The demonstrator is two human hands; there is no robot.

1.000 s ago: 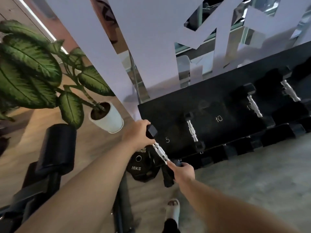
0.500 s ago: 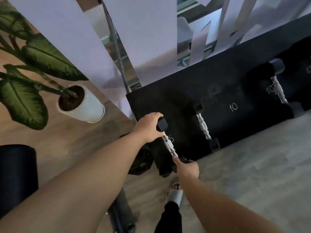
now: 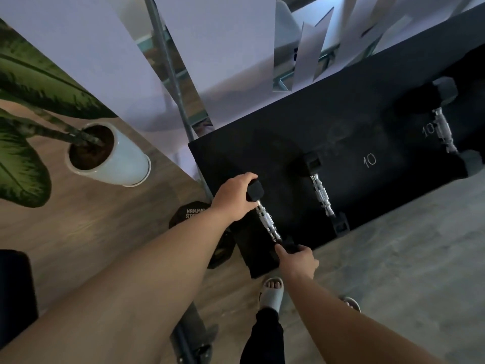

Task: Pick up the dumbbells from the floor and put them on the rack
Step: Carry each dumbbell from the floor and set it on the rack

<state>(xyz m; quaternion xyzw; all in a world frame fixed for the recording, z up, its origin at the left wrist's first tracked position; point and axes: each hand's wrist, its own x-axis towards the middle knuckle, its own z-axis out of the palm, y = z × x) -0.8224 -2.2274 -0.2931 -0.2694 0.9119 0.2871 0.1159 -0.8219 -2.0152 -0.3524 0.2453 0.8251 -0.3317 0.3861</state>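
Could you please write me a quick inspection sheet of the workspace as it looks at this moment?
Surface: black rack, marked 10 in places; wood and grey floor.
Job's things: held dumbbell over the rack's left end; second dumbbell and larger dumbbell racked.
Clutter: weight plate on the floor beside the rack.
Grippers: left hand grips the far head, right hand the near head.
Cables: nothing seen.
Surroundings: potted plant, frosted glass wall.

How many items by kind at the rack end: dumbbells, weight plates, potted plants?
Dumbbells: 3 (held by left hand and right hand; on rack; on rack)
Weight plates: 1
Potted plants: 1
Total: 5
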